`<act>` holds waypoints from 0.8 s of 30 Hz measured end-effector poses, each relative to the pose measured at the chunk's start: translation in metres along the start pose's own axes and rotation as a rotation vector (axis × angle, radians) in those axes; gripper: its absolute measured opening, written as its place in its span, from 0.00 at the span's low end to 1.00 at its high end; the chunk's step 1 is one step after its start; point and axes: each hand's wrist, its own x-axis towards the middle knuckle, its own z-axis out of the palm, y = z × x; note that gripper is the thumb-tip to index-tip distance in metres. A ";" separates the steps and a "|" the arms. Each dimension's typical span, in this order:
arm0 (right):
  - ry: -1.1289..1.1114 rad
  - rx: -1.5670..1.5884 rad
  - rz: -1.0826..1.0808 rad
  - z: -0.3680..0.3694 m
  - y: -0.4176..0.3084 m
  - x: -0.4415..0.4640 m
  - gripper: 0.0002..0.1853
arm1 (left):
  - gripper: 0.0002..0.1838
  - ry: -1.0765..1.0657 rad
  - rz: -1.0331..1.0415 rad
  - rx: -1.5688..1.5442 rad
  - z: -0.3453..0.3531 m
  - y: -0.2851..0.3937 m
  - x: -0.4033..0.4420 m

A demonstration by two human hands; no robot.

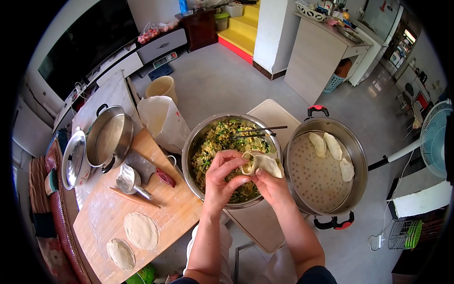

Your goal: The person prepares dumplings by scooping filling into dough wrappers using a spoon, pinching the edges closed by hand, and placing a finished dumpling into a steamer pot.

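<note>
Over a steel bowl of chopped green and yellow filling (201, 156), a partly folded dumpling (265, 164) is held between both hands. My left hand (224, 175) pinches its left end, where some filling shows. The fingers of my right hand (272, 185) close on its lower side. Two dark chopsticks (265, 128) rest across the bowl's far right side. In the steamer pot (309, 189) to the right lie several finished dumplings (333, 146). Two flat dough rounds, one larger (141, 230) and one smaller (121, 254), lie on the wooden board (94, 222) at left.
On the board are a cleaver (142, 165), a metal scoop (127, 180) and a rolling pin (135, 197). A second steel pan (110, 135) and a lidded basin (74, 161) stand farther left. A white bag (158, 118) is behind the board, a fan (435, 139) at right.
</note>
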 end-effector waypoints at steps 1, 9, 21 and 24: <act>0.002 0.002 0.002 0.000 0.001 0.000 0.29 | 0.21 -0.005 -0.018 0.007 0.000 0.000 -0.001; -0.035 -0.060 0.019 -0.002 -0.002 0.001 0.32 | 0.13 -0.047 -0.066 0.165 0.004 0.007 -0.001; -0.041 0.016 0.057 -0.005 -0.004 0.002 0.34 | 0.11 0.162 -0.245 -0.207 0.009 0.014 -0.002; -0.038 0.016 0.054 -0.004 -0.004 0.001 0.34 | 0.10 0.096 -0.131 -0.093 0.006 0.009 -0.001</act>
